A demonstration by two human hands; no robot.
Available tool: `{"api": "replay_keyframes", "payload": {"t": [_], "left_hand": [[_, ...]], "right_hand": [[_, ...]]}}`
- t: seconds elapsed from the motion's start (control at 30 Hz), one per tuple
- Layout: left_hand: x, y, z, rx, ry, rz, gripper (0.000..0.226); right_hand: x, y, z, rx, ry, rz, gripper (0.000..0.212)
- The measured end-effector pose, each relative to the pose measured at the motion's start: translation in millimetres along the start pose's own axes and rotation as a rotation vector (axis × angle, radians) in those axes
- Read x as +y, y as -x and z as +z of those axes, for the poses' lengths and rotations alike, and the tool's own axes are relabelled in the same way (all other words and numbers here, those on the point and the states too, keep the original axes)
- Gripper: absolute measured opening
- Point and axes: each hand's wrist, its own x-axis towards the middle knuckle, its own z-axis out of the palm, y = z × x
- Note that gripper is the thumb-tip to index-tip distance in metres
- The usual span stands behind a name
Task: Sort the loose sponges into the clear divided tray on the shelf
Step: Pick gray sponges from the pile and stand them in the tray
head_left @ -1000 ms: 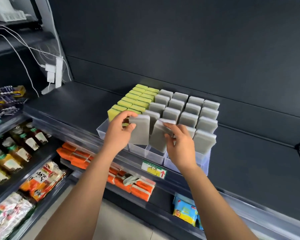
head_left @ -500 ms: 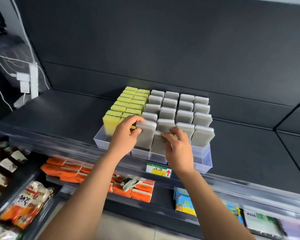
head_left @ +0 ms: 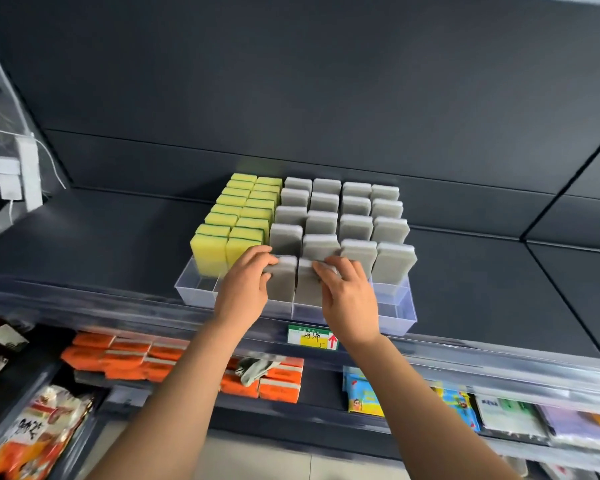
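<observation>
green-and-yellow shelf label (head_left: 311, 337) below the clear divided tray (head_left: 397, 308) carries a red arrow and handwriting too blurred to read. left hand (head_left: 244, 294) grips the first grey sponge (head_left: 285, 282) and right hand (head_left: 347, 301) pinches the second grey sponge (head_left: 307, 287), both upright in the tray's front cells near the yellow sponges (head_left: 210, 251); a second ago both sponges were held higher and tilted, and now they sit lower

Both bare forearms (head_left: 187, 375) reach forward, side by side. The left hand (head_left: 245, 289) curls its fingers over a grey sponge (head_left: 284, 282); the right hand (head_left: 349, 299) pinches the next sponge (head_left: 305, 289) at its top.
</observation>
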Motion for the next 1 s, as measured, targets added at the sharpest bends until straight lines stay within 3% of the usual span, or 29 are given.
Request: {"api": "replay_keyframes", "payload": {"t": [0.37, 0.7, 1.0], "left_hand": [[45.0, -9.0, -9.9, -0.008, -0.386, -0.014, 0.048], [129.4, -6.9, 44.8, -0.018, -0.379, 0.203, 0.044], [242.6, 10.8, 121.8, -0.175, -0.325, 0.344, 0.044]], "right_hand": [[0.3, 3.3, -20.7, -0.141, -0.01, 0.036, 0.052], [81.3, 43.9, -95.5, -0.193, 0.237, 0.181, 0.048], [179.9, 111.9, -191.1, -0.281, 0.347, 0.388, 0.044]]}}
